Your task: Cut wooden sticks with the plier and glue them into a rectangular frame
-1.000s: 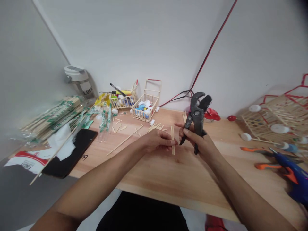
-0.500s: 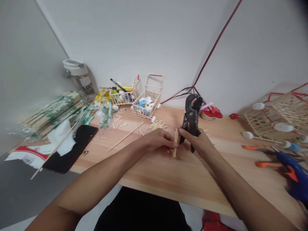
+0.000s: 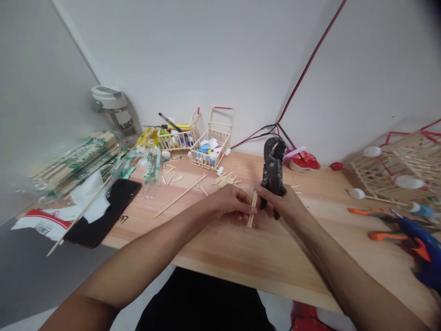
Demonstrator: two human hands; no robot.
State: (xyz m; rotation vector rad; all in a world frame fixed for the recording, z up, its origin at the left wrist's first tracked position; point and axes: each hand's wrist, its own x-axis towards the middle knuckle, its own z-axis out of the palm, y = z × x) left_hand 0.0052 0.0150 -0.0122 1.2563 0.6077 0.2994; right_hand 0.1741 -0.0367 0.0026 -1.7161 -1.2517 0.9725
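Observation:
Pinched in my left hand (image 3: 236,204) are a few short wooden sticks (image 3: 250,219), held side by side and slightly tilted just above the table. My right hand (image 3: 287,201) is wrapped round a black hand cutter (image 3: 273,170), its head pointing up and away from me. The right thumb and fingertips reach the upper end of the sticks. Beyond my left hand lies a pile of short cut sticks (image 3: 225,179). Farther left, a longer stick (image 3: 179,196) rests among several small offcuts (image 3: 168,177).
Two small stick-built carts (image 3: 210,156) with bottle caps stand by the wall. At left are bagged chopsticks (image 3: 79,156), a black phone (image 3: 99,220) and a jar (image 3: 112,108). A blue glue gun (image 3: 418,243), orange-handled pliers (image 3: 382,235) and a larger stick model (image 3: 375,172) occupy the right.
The sticks now lean a little more, their top ends shifted right. The cutter has turned slightly, its head a touch lower. Both hands keep their hold.

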